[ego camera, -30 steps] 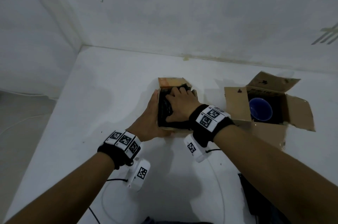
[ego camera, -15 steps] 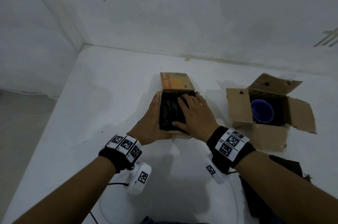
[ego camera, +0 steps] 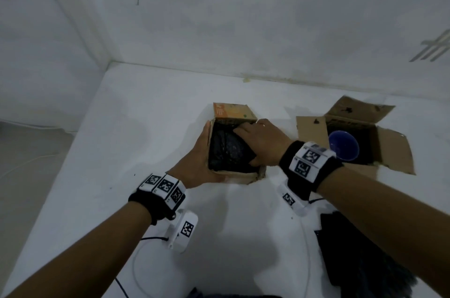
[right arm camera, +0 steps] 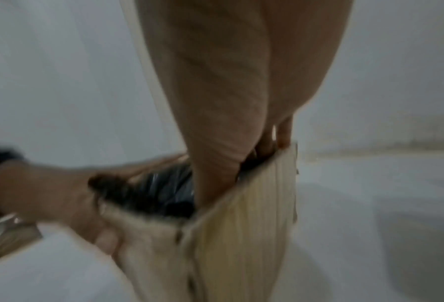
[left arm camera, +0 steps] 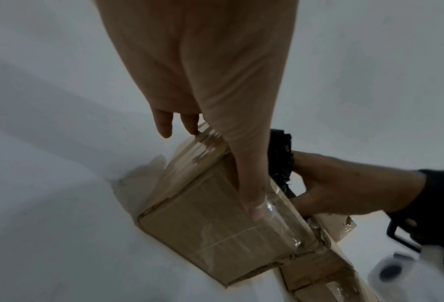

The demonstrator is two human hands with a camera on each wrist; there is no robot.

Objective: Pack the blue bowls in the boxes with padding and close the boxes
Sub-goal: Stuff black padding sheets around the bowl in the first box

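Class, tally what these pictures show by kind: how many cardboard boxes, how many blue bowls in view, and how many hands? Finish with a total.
Cardboard boxes: 2
Blue bowls in view: 1
Hands: 2, the left hand and the right hand
Total: 5

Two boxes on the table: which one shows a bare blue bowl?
The right box, flaps spread open: its blue bowl lies uncovered. The left box is topped with black padding.
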